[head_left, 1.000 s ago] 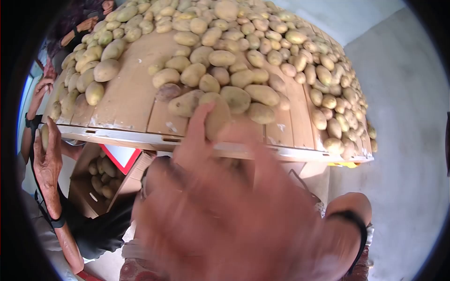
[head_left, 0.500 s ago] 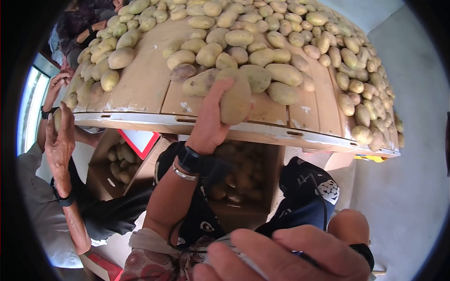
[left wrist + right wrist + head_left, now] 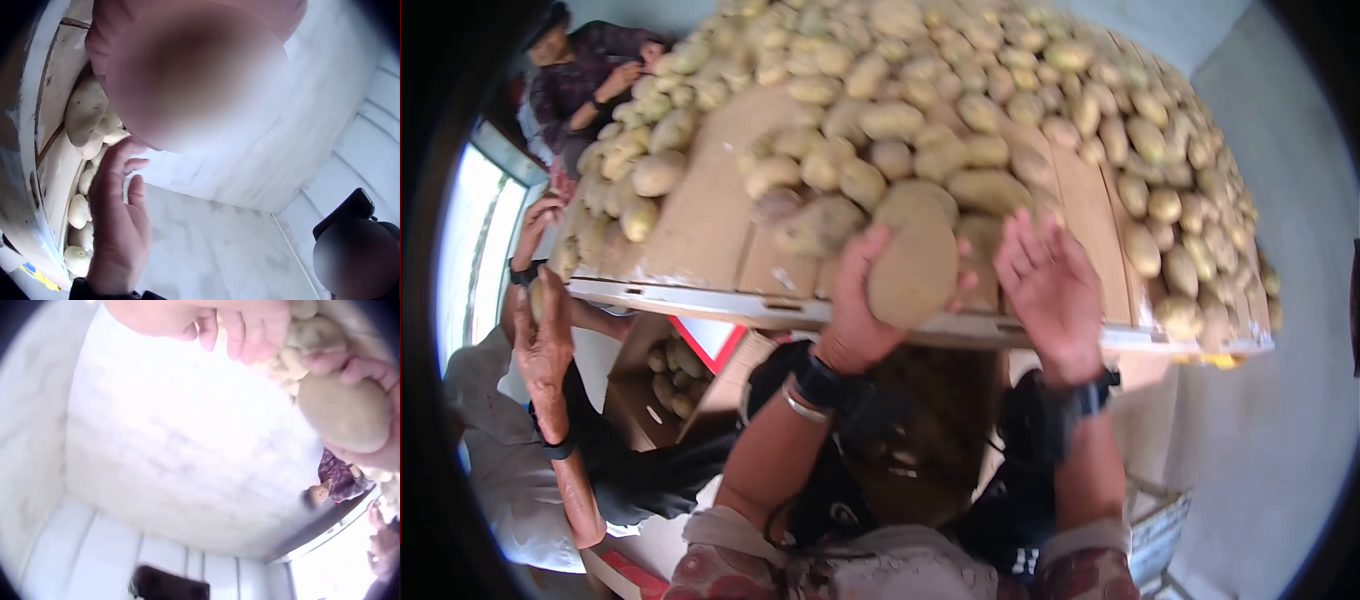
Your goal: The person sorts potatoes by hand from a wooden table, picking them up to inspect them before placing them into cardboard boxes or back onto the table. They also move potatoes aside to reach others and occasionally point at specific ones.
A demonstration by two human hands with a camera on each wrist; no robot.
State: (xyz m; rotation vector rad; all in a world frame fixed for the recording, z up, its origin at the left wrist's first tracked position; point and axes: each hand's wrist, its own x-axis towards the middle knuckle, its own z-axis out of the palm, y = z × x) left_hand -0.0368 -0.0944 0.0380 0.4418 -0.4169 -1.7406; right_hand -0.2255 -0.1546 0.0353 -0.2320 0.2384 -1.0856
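Note:
In the head view my left hand (image 3: pixel 862 310) grips a large oval potato (image 3: pixel 912 262) above the near edge of the table (image 3: pixel 700 215), thumb on one side and fingers round the other. My right hand (image 3: pixel 1055 290) is raised just right of it, palm up, fingers loosely extended and holding nothing. The right wrist view shows the gripped potato (image 3: pixel 345 412) in the left hand, with my right hand's fingers (image 3: pixel 234 331) apart from it. In the left wrist view my right hand (image 3: pixel 122 219) is beside the table edge; a blurred patch hides the potato.
Many potatoes (image 3: pixel 1145 140) lie piled across the table's back and right. Beneath it stand a cardboard box (image 3: pixel 635 385) of potatoes and another dark box (image 3: pixel 920 440). A person in grey (image 3: pixel 500 420) sits at left holding a potato; another person (image 3: pixel 575 80) is at the far left corner.
My right hand has moved from close below the camera up to the table edge, right of the potato. The left hand still holds the potato, now slightly lower in the head view.

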